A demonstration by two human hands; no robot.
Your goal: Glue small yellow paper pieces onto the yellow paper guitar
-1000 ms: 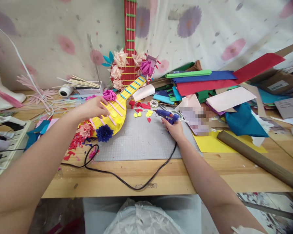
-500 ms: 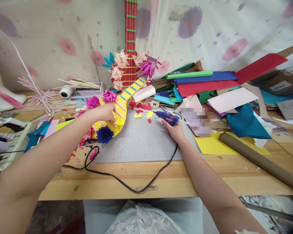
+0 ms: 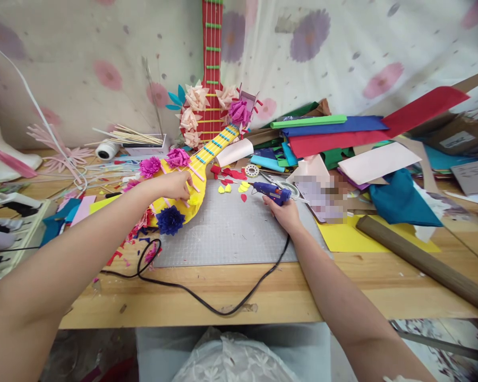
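My right hand point(image 3: 286, 213) is wrapped round a blue glue gun point(image 3: 271, 192), its nozzle pointing left above the grey cutting mat point(image 3: 239, 233). On the left, my left hand point(image 3: 178, 185) rests over the body of a yellow paper lute point(image 3: 197, 204), fingers curled down and pressed together; what they hold, if anything, is hidden. Pink flowers point(image 3: 178, 157) and a dark blue paper flower point(image 3: 170, 219) decorate the lute, whose neck slants up to the right. Small yellow paper petals point(image 3: 224, 189) and a red petal point(image 3: 244, 198) lie on the mat between my hands.
The glue gun's black cord point(image 3: 207, 303) loops along the table front. A red paper instrument point(image 3: 213, 114) stands behind. Coloured paper sheets point(image 3: 334, 139) pile up at the back right, near a brown roll point(image 3: 418, 260). A power strip point(image 3: 24, 233) sits at left.
My left hand has shifted slightly up on the lute's body, its fingers drawn in a little more. My right hand and the glue gun have hardly moved.
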